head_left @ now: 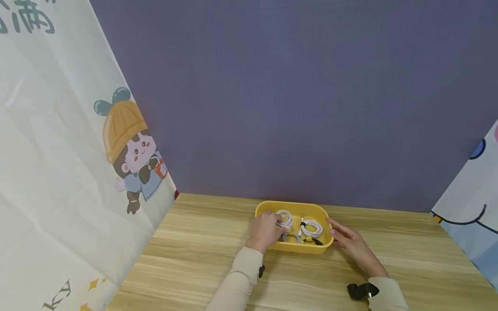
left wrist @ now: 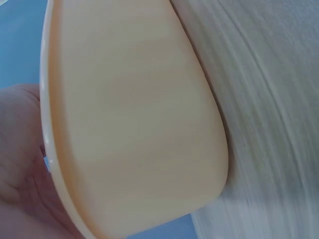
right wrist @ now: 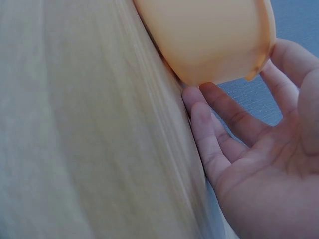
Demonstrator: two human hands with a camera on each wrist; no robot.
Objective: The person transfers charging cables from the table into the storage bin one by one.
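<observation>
A yellow plastic bin (head_left: 297, 248) stands on the wooden table. Inside it lie a coiled white cable (head_left: 288, 213) at the left, another white cable (head_left: 316, 234) bound with a black tie, a greyish coiled cable (head_left: 297, 236) at the front, and a small black-and-yellow item (head_left: 318, 242). My left hand (head_left: 265, 229) reaches over the bin's left end, fingers beside the left white cable; whether they pinch it is hidden, as the bin wall (left wrist: 134, 109) blocks the left wrist view. With extended fingers, my right hand (right wrist: 259, 154) touches the bin's right end.
The wooden tabletop (head_left: 186, 259) extends around the bin. A dark blue-grey panel (head_left: 288, 108) rises close behind it. A white printed sheet (head_left: 50, 151) hangs at the left, and another printed sheet (head_left: 470, 198) at the right.
</observation>
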